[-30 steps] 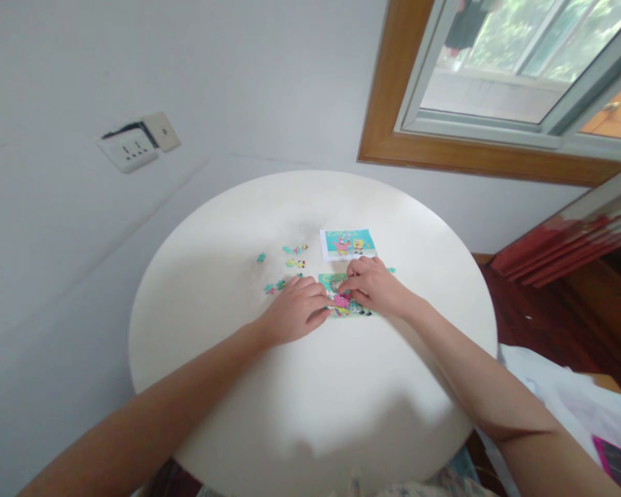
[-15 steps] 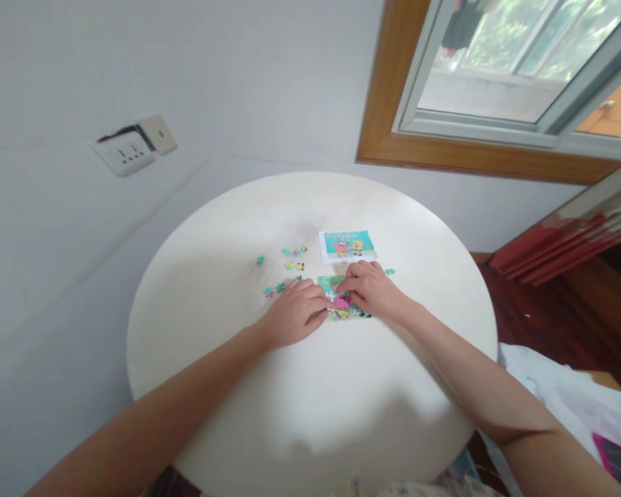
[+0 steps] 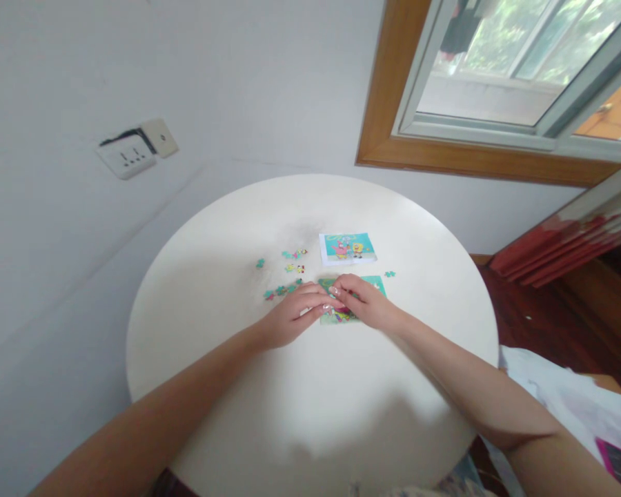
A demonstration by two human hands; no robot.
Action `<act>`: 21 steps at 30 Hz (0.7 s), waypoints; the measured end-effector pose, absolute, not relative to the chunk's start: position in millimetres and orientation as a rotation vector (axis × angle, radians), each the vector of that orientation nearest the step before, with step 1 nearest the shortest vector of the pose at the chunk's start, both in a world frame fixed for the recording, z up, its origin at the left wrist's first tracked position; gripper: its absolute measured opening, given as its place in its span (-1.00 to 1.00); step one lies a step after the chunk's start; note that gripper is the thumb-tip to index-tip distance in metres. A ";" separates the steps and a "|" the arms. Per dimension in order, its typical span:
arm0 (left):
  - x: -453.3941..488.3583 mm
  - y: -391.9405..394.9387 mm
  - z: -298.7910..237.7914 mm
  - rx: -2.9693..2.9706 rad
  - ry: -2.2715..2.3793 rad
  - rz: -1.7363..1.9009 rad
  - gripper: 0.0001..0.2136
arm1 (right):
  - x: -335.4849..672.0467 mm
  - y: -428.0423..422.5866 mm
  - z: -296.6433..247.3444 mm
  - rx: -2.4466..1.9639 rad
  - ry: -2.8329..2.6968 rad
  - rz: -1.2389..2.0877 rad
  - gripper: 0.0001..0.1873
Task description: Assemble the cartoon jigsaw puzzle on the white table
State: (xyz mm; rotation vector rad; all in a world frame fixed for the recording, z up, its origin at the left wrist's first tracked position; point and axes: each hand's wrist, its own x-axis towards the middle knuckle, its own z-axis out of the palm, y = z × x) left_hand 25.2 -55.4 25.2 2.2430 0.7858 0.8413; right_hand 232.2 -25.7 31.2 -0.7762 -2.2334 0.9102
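A partly covered jigsaw puzzle [image 3: 372,281] in green, pink and yellow lies on the round white table [image 3: 300,400]. My left hand [image 3: 296,312] reaches over its left side, fingers stretched out and tips resting on the puzzle. Over the middle of the puzzle is my right hand [image 3: 362,298], its fingers bent and drawn together against the left fingertips. Whatever is between those right fingers is hidden. Just beyond the hands lies a picture card [image 3: 349,247] with a pink starfish and a yellow sponge character.
Loose puzzle pieces [image 3: 294,268] are scattered left of the card, and a single green piece [image 3: 390,274] sits to the right. A wall socket [image 3: 127,155] is at left, a wood-framed window [image 3: 476,157] at upper right. White cloth [image 3: 559,393] lies beside the table.
My right hand has shifted slightly left, bringing its fingertips to the left hand's and uncovering the puzzle's upper right corner. My left hand stays nearly in place.
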 end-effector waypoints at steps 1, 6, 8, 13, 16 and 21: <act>25.9 -56.2 25.6 2.210 0.789 0.847 -0.70 | 231.6 -26.3 30.5 -0.768 -2.214 0.927 -0.57; 27.5 -57.0 20.9 1.918 0.869 0.971 -0.81 | 232.6 -28.7 31.0 -0.826 -2.172 0.940 -0.56; 27.3 -55.9 17.3 1.810 0.890 1.019 -0.84 | 233.1 -29.6 31.7 -0.849 -2.160 0.936 -0.56; 25.4 -53.7 14.6 1.762 0.885 1.052 -0.83 | 234.4 -28.7 34.2 -0.761 -2.194 0.918 -0.58; 24.9 -54.1 16.9 1.795 0.900 1.044 -0.82 | 235.4 -27.0 35.9 -0.689 -2.250 0.971 -0.59; 26.7 -57.0 19.0 1.813 0.907 0.998 -0.81 | 235.2 -25.5 32.4 -0.603 -2.302 1.017 -0.62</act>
